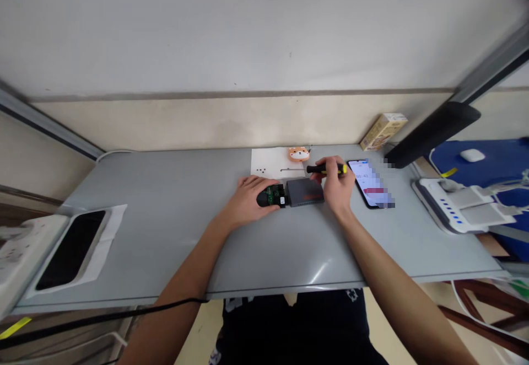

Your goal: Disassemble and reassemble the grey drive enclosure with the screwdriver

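Circuit board (276, 195) is out near the middle of the gray surface (173, 188), a bit closer to the back edge than the front, and you've got your left hand (250, 200) closed on it, thumb along the near side and fingers over the far side. Its right end sits right up against the left end of the dark gray case (305, 193); can't tell from here if the two are actually joined.

Your right hand (338, 187) is wrapped around the black-and-yellow handle of a screwdriver (313, 170), just past the case's right end. The shaft points toward the surface's left edge, over a white paper (270, 158) by the back edge. Can't tell if the tip touches it.

On that paper you've got a few tiny dark screws (263, 170) toward its left side, plus an orange animal-face pouch (298, 154) at its back right corner. A lit phone (364, 180) lies just right of your right hand, and a small carton (382, 133) stands at the surface's back right corner.
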